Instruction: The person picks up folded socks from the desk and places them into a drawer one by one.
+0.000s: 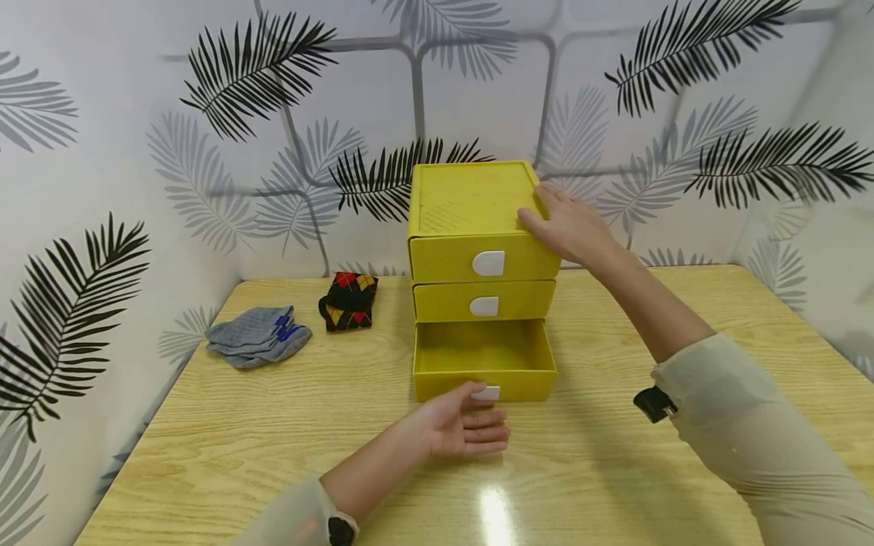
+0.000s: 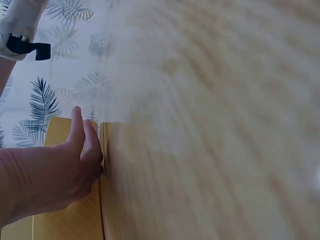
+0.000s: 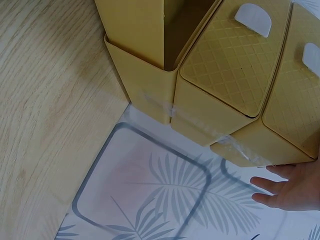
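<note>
A yellow three-tier drawer unit stands at the back of the table. Its bottom drawer is pulled out and holds nothing inside; the upper two are closed. My left hand is at the bottom drawer's front, thumb by the white tab handle and the other fingers extended below it. On the unit's upper right edge rests my right hand, thumb on the top. In the right wrist view, the fingers of that right hand lie loosely extended against the unit's side.
Folded grey socks with blue marks lie on the wooden table at the left. Between them and the unit is a folded pair of black argyle socks. A leaf-patterned wall covering rises right behind the table.
</note>
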Motion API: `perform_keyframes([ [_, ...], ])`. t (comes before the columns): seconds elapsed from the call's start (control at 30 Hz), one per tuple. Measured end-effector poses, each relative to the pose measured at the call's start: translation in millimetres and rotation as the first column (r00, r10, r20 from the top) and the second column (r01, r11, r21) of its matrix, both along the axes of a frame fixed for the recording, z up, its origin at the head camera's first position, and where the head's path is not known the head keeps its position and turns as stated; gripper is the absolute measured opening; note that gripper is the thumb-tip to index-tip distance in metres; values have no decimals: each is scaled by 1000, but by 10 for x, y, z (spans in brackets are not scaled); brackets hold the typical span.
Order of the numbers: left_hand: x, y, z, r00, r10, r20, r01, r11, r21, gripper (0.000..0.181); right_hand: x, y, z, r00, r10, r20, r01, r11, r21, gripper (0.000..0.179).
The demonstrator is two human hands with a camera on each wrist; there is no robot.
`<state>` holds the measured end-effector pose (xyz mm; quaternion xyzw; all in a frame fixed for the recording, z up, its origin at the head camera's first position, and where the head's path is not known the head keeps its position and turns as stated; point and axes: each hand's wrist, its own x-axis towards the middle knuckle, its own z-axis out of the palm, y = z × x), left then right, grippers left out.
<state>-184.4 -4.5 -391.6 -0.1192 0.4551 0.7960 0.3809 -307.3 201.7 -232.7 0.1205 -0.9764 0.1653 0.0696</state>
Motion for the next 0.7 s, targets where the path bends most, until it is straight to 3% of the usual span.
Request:
perform_keyframes([
  [0.7,364,-43,12,996,-73,48,70,996,57,49,14,-15,12,1000,-8,13,8,1000,4,72],
])
